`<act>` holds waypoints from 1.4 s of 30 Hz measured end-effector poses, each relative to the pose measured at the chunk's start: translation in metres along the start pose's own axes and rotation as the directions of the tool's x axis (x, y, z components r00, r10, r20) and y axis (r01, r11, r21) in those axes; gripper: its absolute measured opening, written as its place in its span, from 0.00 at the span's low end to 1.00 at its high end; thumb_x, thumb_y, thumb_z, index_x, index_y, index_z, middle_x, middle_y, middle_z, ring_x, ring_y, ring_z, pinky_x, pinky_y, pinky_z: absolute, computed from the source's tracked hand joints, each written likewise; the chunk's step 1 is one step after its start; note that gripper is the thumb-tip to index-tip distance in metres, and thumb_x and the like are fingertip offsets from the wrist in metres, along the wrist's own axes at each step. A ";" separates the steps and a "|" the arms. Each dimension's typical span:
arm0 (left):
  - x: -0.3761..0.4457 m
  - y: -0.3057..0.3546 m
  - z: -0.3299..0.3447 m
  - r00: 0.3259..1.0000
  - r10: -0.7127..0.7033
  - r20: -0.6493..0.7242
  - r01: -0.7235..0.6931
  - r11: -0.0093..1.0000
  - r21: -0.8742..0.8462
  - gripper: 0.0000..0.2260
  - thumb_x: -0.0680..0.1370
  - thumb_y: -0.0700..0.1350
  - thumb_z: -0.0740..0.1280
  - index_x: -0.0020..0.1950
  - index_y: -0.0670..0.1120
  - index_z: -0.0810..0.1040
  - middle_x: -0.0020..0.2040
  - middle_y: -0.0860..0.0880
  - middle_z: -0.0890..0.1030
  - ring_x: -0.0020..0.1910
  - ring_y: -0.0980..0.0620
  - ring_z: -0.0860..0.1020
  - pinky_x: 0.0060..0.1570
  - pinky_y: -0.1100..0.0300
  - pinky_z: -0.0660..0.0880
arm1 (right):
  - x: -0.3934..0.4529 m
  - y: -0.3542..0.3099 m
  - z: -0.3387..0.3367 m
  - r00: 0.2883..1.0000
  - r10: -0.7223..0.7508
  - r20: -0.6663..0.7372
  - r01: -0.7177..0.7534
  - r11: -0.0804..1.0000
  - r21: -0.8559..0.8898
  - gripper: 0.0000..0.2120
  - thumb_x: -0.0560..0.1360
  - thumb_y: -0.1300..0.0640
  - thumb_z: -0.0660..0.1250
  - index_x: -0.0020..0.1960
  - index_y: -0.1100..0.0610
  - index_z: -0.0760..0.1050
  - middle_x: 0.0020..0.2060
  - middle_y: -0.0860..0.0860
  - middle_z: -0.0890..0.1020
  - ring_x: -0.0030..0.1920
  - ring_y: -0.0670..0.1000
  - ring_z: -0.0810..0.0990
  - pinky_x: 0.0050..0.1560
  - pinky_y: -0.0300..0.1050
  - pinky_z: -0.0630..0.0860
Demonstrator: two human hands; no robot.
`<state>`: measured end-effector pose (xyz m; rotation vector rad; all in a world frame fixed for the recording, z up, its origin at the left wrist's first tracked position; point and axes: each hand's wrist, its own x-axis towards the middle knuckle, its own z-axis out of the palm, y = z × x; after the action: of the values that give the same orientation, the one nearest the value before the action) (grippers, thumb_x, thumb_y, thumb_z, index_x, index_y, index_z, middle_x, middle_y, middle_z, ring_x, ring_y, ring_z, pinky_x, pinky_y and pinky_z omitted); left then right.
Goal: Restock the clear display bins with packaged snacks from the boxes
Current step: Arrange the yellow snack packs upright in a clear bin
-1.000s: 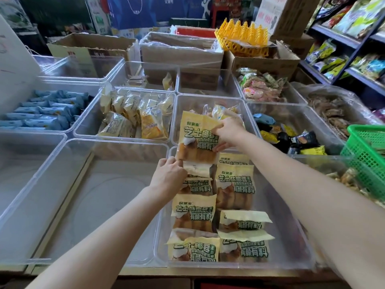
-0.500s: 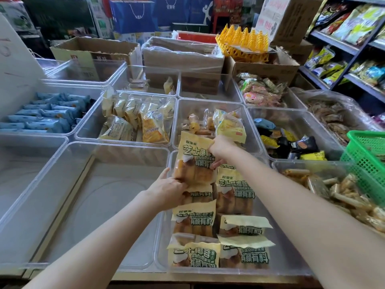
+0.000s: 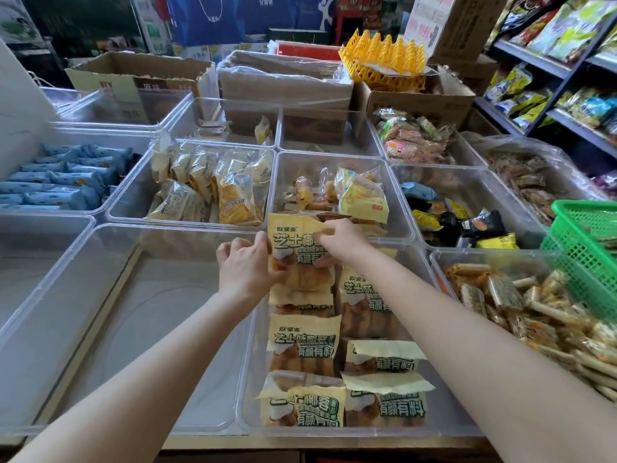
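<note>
1. An empty clear plastic bin (image 3: 100, 329) sat at 8 o'clock, just beside the stocked one.
2. The left hand (image 3: 245, 272) gripped the left edge of a pale yellow snack packet with green lettering (image 3: 297, 252), thumb on its face.
3. That packet, showing golden buns through a clear window, was held tilted above the far end of the clear stocked bin (image 3: 447, 426) at 6 o'clock, over two rows of matching packets (image 3: 303, 345).
4. The right hand (image 3: 344, 240) pinched the packet's top right corner.
</note>
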<state>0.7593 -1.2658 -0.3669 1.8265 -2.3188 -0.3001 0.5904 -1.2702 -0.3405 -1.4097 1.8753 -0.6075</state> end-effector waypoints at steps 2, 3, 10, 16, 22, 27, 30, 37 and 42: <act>0.007 0.002 0.008 1.000 0.030 0.005 -0.031 0.997 0.069 0.23 0.70 0.60 0.68 0.56 0.48 0.66 0.54 0.48 0.79 0.63 0.47 0.68 0.65 0.51 0.54 | 0.001 0.006 0.001 0.994 0.066 0.093 -0.077 0.990 0.116 0.23 0.72 0.55 0.71 0.64 0.56 0.68 0.57 0.53 0.76 0.52 0.58 0.81 0.53 0.54 0.79; 0.009 0.002 0.012 0.998 0.054 0.011 -0.055 0.991 0.126 0.25 0.70 0.61 0.68 0.57 0.47 0.66 0.54 0.47 0.79 0.64 0.47 0.68 0.66 0.51 0.53 | 0.001 0.010 0.002 0.990 0.084 0.110 -0.090 0.995 0.051 0.31 0.69 0.54 0.75 0.67 0.56 0.65 0.59 0.53 0.74 0.55 0.57 0.79 0.55 0.54 0.78; 0.020 0.007 0.024 0.993 0.115 0.012 -0.113 0.945 0.307 0.28 0.74 0.55 0.67 0.65 0.40 0.63 0.57 0.46 0.77 0.68 0.48 0.66 0.72 0.49 0.46 | 0.000 0.022 0.030 0.989 0.058 -0.140 -0.086 0.975 -0.206 0.30 0.66 0.55 0.77 0.62 0.60 0.67 0.60 0.57 0.74 0.59 0.56 0.74 0.51 0.47 0.71; 0.000 0.009 0.023 0.980 0.123 -0.159 -0.086 0.972 0.219 0.16 0.79 0.46 0.59 0.65 0.43 0.65 0.62 0.45 0.75 0.71 0.48 0.61 0.70 0.53 0.47 | 0.000 0.019 0.018 0.991 0.099 -0.085 -0.109 0.986 -0.124 0.34 0.67 0.55 0.76 0.66 0.59 0.62 0.60 0.57 0.74 0.60 0.57 0.74 0.52 0.48 0.72; -0.030 -0.010 -0.015 0.992 0.095 -0.078 -0.083 0.986 0.142 0.15 0.76 0.44 0.61 0.62 0.44 0.67 0.62 0.45 0.74 0.69 0.47 0.63 0.66 0.53 0.54 | -0.012 0.009 -0.005 0.959 0.137 -0.248 -0.121 0.989 0.080 0.22 0.75 0.58 0.67 0.65 0.60 0.63 0.54 0.58 0.78 0.49 0.57 0.81 0.51 0.51 0.79; -0.051 -0.003 -0.045 0.990 0.141 0.023 -0.142 0.972 0.188 0.16 0.76 0.44 0.60 0.63 0.45 0.67 0.61 0.47 0.75 0.67 0.47 0.65 0.65 0.53 0.56 | -0.060 -0.019 -0.028 0.981 0.057 -0.187 -0.041 0.995 0.087 0.11 0.77 0.66 0.60 0.59 0.61 0.71 0.46 0.57 0.80 0.38 0.53 0.83 0.43 0.48 0.82; -0.077 0.000 -0.063 0.960 0.268 0.079 -0.278 0.942 0.189 0.18 0.76 0.42 0.57 0.66 0.45 0.65 0.61 0.47 0.75 0.66 0.47 0.66 0.65 0.53 0.57 | -0.112 -0.040 -0.029 0.999 -0.014 -0.037 0.017 0.996 0.083 0.06 0.78 0.66 0.59 0.53 0.62 0.73 0.46 0.58 0.81 0.34 0.50 0.80 0.37 0.41 0.79; -0.171 -0.023 -0.102 0.840 0.527 0.127 -0.541 0.833 0.120 0.16 0.77 0.42 0.59 0.64 0.45 0.67 0.61 0.48 0.76 0.62 0.47 0.73 0.60 0.53 0.66 | -0.237 -0.067 0.024 0.961 -0.101 0.256 0.118 0.992 -0.052 0.06 0.79 0.64 0.60 0.51 0.62 0.75 0.40 0.56 0.82 0.33 0.50 0.81 0.31 0.37 0.77; -0.247 -0.070 -0.126 0.810 0.586 0.043 -0.578 0.808 -0.116 0.08 0.75 0.40 0.62 0.52 0.45 0.78 0.50 0.50 0.79 0.44 0.52 0.75 0.46 0.63 0.69 | -0.312 -0.072 0.088 0.938 -0.126 0.322 0.134 0.991 -0.002 0.04 0.78 0.62 0.63 0.46 0.60 0.76 0.39 0.54 0.82 0.34 0.51 0.81 0.36 0.42 0.78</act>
<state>0.9151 -1.0477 -0.2665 0.9855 -2.7152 -0.3828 0.7527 -0.9906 -0.2661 -1.5538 1.5455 -0.3896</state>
